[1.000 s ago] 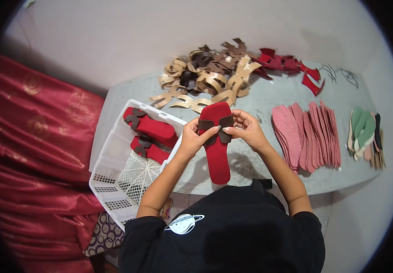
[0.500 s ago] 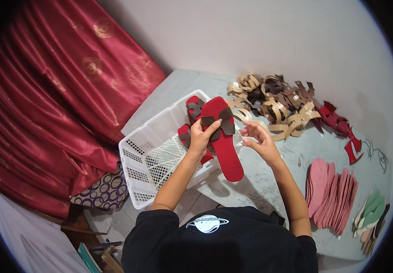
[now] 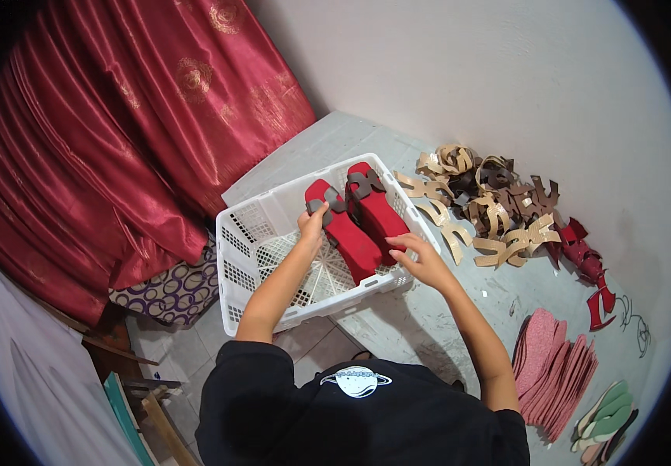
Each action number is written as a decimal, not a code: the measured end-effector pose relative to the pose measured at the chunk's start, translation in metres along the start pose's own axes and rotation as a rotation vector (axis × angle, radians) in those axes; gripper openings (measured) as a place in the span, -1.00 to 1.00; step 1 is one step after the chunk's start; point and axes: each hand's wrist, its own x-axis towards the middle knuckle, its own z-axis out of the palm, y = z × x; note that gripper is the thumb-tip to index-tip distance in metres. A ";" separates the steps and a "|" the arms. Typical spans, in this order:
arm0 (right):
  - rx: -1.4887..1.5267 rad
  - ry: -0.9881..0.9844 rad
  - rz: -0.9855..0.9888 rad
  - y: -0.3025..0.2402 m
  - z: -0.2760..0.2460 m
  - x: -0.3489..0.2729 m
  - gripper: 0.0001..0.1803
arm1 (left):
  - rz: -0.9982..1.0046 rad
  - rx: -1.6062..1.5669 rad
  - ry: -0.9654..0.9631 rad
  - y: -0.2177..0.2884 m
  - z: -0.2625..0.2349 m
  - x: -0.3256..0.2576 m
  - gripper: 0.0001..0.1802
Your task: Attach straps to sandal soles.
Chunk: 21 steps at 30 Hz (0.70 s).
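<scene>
A red slide sandal point(image 3: 355, 247) with a brown cut-out strap is in my left hand point(image 3: 312, 225), whose fingers are closed round its strap. The sandal lies low inside a white plastic basket point(image 3: 273, 317), sole lengthwise toward me. Beside it, on the right, another red sandal point(image 3: 378, 213) with the same brown strap rests in the basket; whether more lie beneath cannot be made out. My right hand point(image 3: 424, 262) is open at that sandal's heel end, over the basket's right rim, its fingertips at or very close to the heel.
The basket stands at the left end of a grey table point(image 3: 428, 311). Beige and brown straps point(image 3: 498, 210) are heaped by the wall, with red straps point(image 3: 581, 252) beside them. Pink soles point(image 3: 553, 373) and green insoles point(image 3: 611, 412) lie nearer. A red curtain point(image 3: 157, 116) hangs at left.
My left hand has lowered the sandal from above the basket into it, beside the other one. My right hand has come down to the basket's right rim. The view has shifted slightly.
</scene>
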 end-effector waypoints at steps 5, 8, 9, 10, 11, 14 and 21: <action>-0.313 -0.222 -0.008 -0.002 0.023 0.001 -0.54 | 0.071 0.210 0.004 -0.043 -0.024 0.015 -0.75; -0.475 -0.321 -0.030 0.003 0.029 0.001 -0.49 | 0.077 0.288 0.004 -0.057 -0.018 0.018 -0.75; -0.549 -0.299 -0.071 0.009 0.032 -0.001 -0.44 | 0.071 0.282 0.002 -0.062 -0.013 0.018 -0.75; -0.551 -0.307 -0.076 0.007 0.035 -0.002 -0.44 | 0.098 0.279 0.002 -0.069 -0.014 0.023 -0.73; -0.614 -0.341 -0.066 0.004 0.037 -0.001 -0.44 | 0.127 0.277 0.005 -0.075 -0.018 0.028 -0.71; -0.654 -0.307 -0.115 0.003 0.040 -0.003 -0.44 | 0.194 0.395 0.030 -0.087 -0.027 0.038 -0.66; -0.634 -0.358 -0.061 0.004 0.037 0.002 -0.48 | 0.195 0.506 0.037 -0.093 -0.022 0.038 -0.60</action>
